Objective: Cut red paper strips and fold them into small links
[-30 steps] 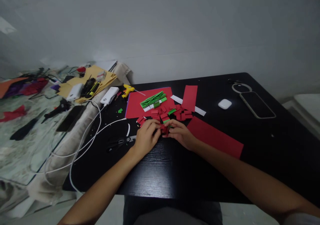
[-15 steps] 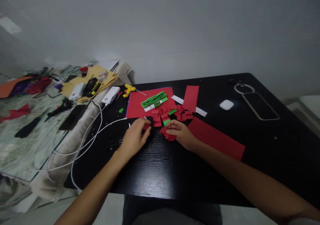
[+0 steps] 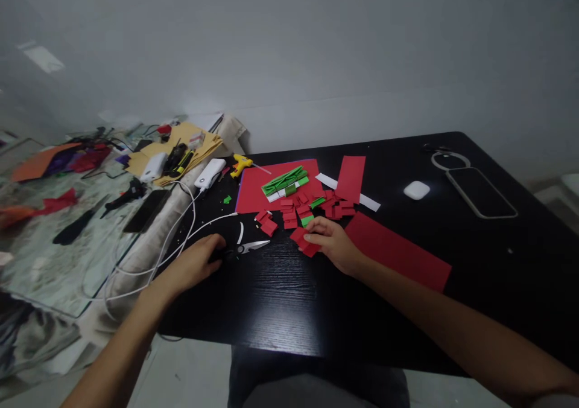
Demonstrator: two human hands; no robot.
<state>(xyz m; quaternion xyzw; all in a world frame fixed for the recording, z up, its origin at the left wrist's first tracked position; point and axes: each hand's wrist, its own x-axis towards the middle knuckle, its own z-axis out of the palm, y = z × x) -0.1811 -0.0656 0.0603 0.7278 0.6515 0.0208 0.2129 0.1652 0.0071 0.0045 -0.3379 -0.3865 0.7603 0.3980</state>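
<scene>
My left hand point(image 3: 199, 262) is at the black handles of a pair of scissors point(image 3: 253, 247), thumb and fingers apart. Its fingers partly cover the handles, and I see no firm grip. The metal blade points right across the black table. My right hand point(image 3: 332, 243) pinches a folded red paper piece point(image 3: 306, 242) between thumb and fingers. Just beyond lie several small folded red paper pieces point(image 3: 289, 206) and a green paper piece point(image 3: 307, 220). Two red folded pieces point(image 3: 266, 223) rest apart to the left.
Folded green paper strips point(image 3: 284, 180) lie on a red sheet point(image 3: 251, 194). Red paper point(image 3: 398, 251) lies under my right forearm. A yellow glue gun point(image 3: 241, 165), power bank point(image 3: 210, 174) and white cables point(image 3: 192, 215) are left; a white case point(image 3: 417, 190) and phone point(image 3: 482, 192) right.
My left hand has left the red folded pieces and moved left to the scissors handles, uncovering the blade. My right hand keeps its red paper piece in nearly the same place. The view has shifted slightly.
</scene>
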